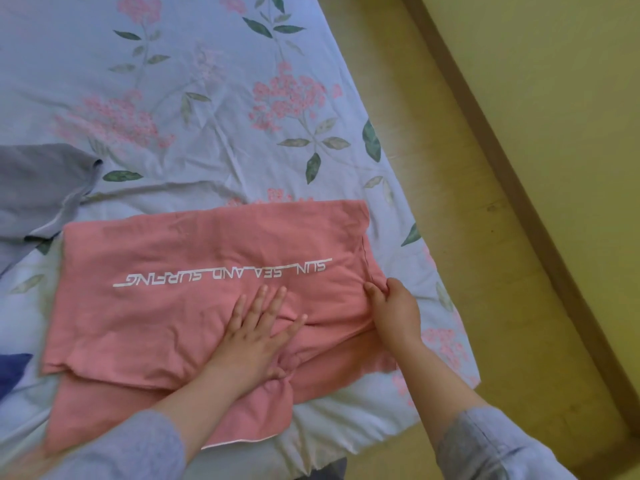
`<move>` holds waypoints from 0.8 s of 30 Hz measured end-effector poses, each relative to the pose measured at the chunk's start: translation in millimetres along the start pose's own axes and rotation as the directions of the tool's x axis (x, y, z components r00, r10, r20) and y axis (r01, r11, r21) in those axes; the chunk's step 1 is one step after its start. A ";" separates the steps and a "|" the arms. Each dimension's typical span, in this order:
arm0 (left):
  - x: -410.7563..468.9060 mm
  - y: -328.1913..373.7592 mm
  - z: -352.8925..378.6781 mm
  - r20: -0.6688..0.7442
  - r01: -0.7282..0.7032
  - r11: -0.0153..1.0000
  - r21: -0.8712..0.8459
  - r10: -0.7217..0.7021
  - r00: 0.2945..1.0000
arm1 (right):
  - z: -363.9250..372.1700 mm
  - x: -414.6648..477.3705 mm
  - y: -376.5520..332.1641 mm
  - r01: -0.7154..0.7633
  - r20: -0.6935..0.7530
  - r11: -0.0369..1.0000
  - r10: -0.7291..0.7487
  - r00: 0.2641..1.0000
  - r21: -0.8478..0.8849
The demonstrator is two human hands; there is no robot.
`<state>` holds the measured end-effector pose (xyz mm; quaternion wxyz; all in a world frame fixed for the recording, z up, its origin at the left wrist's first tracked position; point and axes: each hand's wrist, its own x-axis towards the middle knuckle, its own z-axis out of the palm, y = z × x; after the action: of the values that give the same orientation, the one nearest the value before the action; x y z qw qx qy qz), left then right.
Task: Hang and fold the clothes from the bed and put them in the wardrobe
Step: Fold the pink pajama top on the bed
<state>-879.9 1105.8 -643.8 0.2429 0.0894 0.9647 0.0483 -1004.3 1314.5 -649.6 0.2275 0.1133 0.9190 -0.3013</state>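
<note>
Pressing flat on the pink T-shirt [145, 327], your left hand [254, 336] has all fingers straight and spread. It holds nothing and only pushes the cloth down, approx. at the shirt's middle. Your right hand [394, 311] is curled at the shirt's right edge, w/ thumb and fingers pinching a fold of the pink fabric, close to a dark seam line. Both forearms come out of grey-blue sleeves [485, 441].

The shirt lies on the bed, partly folded: an upper layer is doubled over a lower layer that sticks out toward you. The white print [221, 273] on it reads "SUN_SEA_AND_SURFING", upside down from your view, the words joined by thin lines.

Under the shirt is the bed sheet [207, 98], light blue w/ pink flower clusters and green leaves, a bit wrinkled. A grey garment [38, 188] lies just beside the shirt's upper-left corner. A dark blue cloth [10, 372] shows at the left frame edge. Right of the bed you see a yellowish floor [433, 168] and a brown strip [512, 174] running diagonally.
</note>
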 end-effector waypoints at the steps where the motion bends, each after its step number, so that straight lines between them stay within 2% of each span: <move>1: 1.8 -1.0 3.4 0.042 -0.059 0.997 0.040 0.057 0.997 | -2.5 0.5 2.3 0.009 0.002 1.000 -0.009 1.000 -0.029; 4: 0.3 -3.2 18.3 0.156 -0.159 0.987 0.024 0.153 0.976 | -2.8 -3.3 12.0 0.011 0.121 0.999 -0.007 0.993 -0.032; 7: -5.2 -4.2 12.9 0.119 -0.132 0.978 -0.159 0.152 0.981 | -2.1 -12.4 21.7 0.026 0.238 1.000 -0.028 0.971 0.015; 9: -4.2 -4.5 0.1 -0.010 -0.031 0.894 -0.447 0.030 1.000 | -5.5 -18.0 23.6 0.025 0.210 0.995 -0.045 0.977 0.097; 10: -3.5 -5.0 -4.5 -0.085 0.010 0.803 -0.596 -0.076 0.994 | -8.5 -20.7 21.5 0.025 0.171 0.988 -0.051 0.984 0.152; 12: -4.3 -6.1 -7.5 -0.107 0.112 0.626 -0.771 -0.301 0.948 | -14.3 -28.2 12.5 0.043 0.105 0.967 -0.071 0.992 0.253; 14: -8.9 -7.7 -6.1 -0.063 0.200 0.522 -0.829 -0.442 0.895 | -18.9 -38.0 1.7 0.037 0.082 0.939 -0.069 0.994 0.341; 16: -18.4 -11.7 -4.2 -0.030 0.250 0.455 -0.855 -0.523 0.852 | -22.3 -49.7 -13.1 0.030 0.085 0.904 -0.073 0.994 0.427; 21: -51.6 -35.8 -5.5 0.028 0.288 0.325 -0.901 -0.617 0.786 | -25.8 -84.8 -66.7 0.047 0.156 0.806 -0.171 0.973 0.590; 24: -73.3 -51.7 -10.2 0.041 0.272 0.263 -0.926 -0.644 0.764 | -25.3 -110.1 -100.7 0.117 0.203 0.798 -0.288 0.936 0.591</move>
<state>-828.9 1040.2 -608.3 0.0806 -0.3529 0.7911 0.4931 -952.0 1242.1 -527.4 0.2778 0.0318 0.7512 -0.5979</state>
